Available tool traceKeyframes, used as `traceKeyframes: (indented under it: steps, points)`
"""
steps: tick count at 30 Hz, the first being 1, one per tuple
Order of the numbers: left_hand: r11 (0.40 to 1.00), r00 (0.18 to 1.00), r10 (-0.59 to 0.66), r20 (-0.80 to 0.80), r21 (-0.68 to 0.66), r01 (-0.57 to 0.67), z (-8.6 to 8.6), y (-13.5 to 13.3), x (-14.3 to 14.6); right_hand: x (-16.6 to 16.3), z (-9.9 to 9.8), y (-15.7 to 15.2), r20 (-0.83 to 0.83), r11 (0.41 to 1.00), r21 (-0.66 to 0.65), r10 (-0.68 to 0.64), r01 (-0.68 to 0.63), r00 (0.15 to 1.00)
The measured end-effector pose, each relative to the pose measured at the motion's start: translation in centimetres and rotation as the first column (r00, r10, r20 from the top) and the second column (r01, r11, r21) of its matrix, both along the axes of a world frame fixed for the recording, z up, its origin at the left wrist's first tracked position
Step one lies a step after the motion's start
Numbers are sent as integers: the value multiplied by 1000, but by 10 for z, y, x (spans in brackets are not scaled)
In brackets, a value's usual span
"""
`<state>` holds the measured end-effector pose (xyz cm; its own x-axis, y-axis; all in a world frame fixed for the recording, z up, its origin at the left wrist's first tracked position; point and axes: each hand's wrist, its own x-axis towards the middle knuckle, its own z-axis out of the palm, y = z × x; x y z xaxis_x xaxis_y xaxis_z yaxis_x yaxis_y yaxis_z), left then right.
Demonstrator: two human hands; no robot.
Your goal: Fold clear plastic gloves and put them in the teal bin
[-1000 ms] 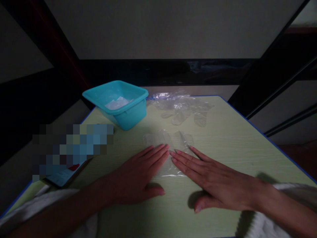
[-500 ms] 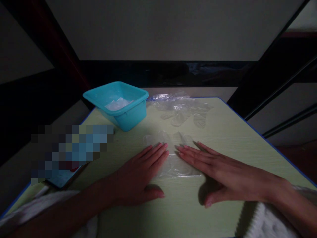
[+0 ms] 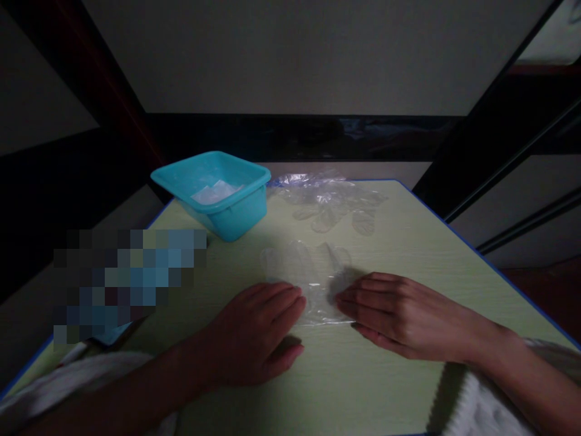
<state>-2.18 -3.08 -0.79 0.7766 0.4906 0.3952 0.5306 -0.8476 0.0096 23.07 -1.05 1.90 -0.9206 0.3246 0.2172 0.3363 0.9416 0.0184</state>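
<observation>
Both hands have drawn back toward the near side since the earlier frame, and their fingers are more bent. From the head camera, a clear plastic glove lies flat on the counter, its finger ends pointing to the far side. At its near left part is the left hand, fingers together on the film, thumb held wide of them. At its near right part is the right hand, fingers bunched narrow; whether they pinch the film I cannot tell. Much of the glove shows between and beyond the two hands. Farther off lie more plastic gloves, with a blue tub to their left.
</observation>
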Motion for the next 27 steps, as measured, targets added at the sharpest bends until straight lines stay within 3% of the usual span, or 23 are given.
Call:
traceKeyframes:
  steps: [9, 15, 23, 27]
  points:
    - [998, 999, 33, 3, -49, -33, -1, 1, 0, -2, -2, -2, 80, 1000, 20, -14, 12, 997]
    - [999, 998, 29, 58, -25, -27, 0, 1, 3, -3, -9, 3, -36, 997, 62, -52, 54, 998]
    - [997, 994, 68, 80, 40, -71, 3, 6, 2, 3, -7, 12, -226, 977, -180, -155, 115, 962]
    - [995, 983, 86, 163, 28, -92, 1, 12, -3, 6, -5, 12, -312, 958, -231, -241, 173, 919]
